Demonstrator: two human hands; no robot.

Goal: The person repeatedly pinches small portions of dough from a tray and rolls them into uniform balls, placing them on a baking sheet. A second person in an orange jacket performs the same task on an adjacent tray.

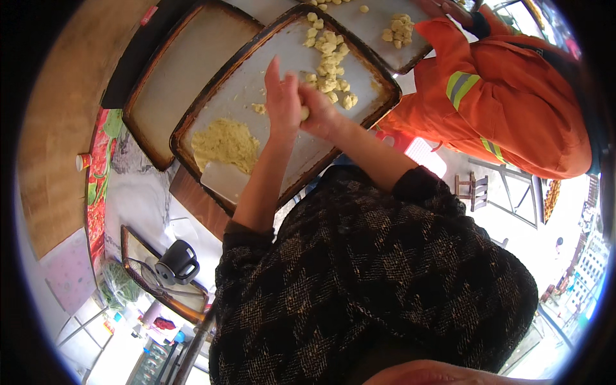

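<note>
My left hand (283,103) and my right hand (320,111) are pressed together above a dark-rimmed metal baking tray (288,43). Between the palms a pale dough ball (304,113) shows in part. Left of my hands a flattened yellow dough mass (226,142) lies on the tray, with a white scraper-like plate (222,183) against its near edge. Torn dough pieces (332,60) run in a heap along the tray's right side. A small dough scrap (258,109) sits just left of my left hand.
Another baking tray (178,72) lies to the left, partly under mine. A third tray (368,31) at the top holds dough balls and pieces; beside it works a person in an orange jacket (481,96). A black pitcher (178,262) and a mesh strainer (144,276) stand lower left.
</note>
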